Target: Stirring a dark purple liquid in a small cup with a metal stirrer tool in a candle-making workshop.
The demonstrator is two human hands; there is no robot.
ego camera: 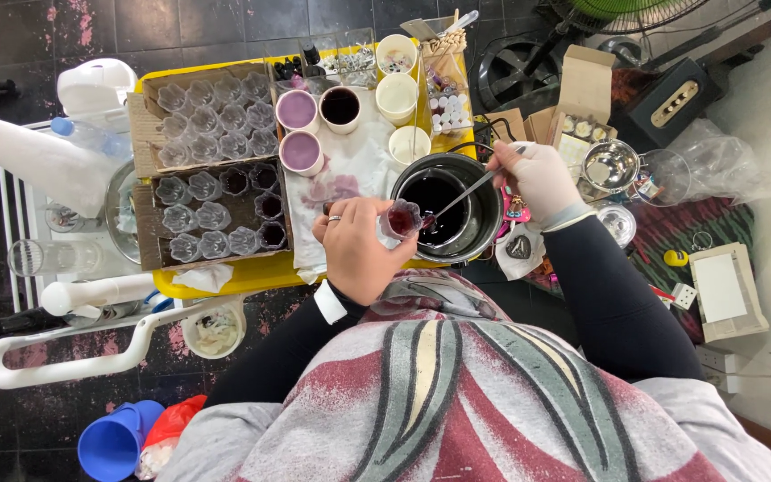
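My left hand (356,245) grips a small clear glass jar (402,220) half filled with dark red liquid, held over the near rim of a black pot (484,234) of dark liquid. My right hand (542,178), in a pale glove, holds a metal spoon (461,194) whose tip rests at the jar's mouth. The pot sits at the right end of a yellow tray (225,284). A ring shows on one finger of the left hand.
On the tray lie cardboard trays of several small glass jars (216,120), some with dark fill (265,205), two purple cups (297,110), a cup of dark liquid (341,105), and white cups (396,92). A paper roll (33,156) lies left, boxes (582,98) right.
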